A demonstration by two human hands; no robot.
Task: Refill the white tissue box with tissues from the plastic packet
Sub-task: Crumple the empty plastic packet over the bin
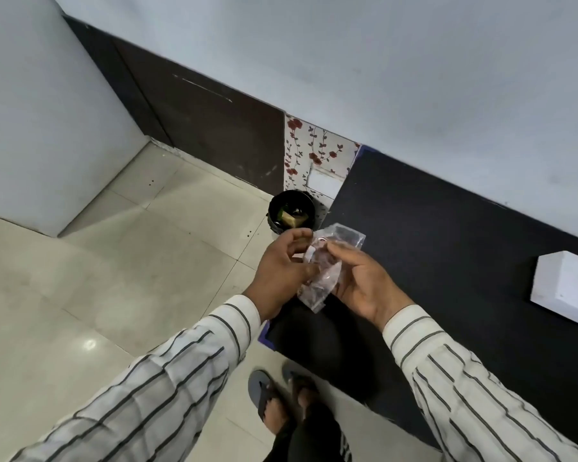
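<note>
A crumpled clear plastic packet (327, 265) is held between both hands above the left corner of the black table (447, 261). My left hand (281, 271) pinches its left edge with thumb and fingers. My right hand (364, 281) grips its right side from beneath. The packet looks flat and see-through; no tissues are visible in it. The white tissue box (568, 288) stands on the table at the far right, well apart from both hands.
A black waste bin (292, 213) with scraps inside stands on the tiled floor just beyond my hands, by the floral wall panel (314, 155). My feet in grey sandals (267, 395) are at the table's near corner.
</note>
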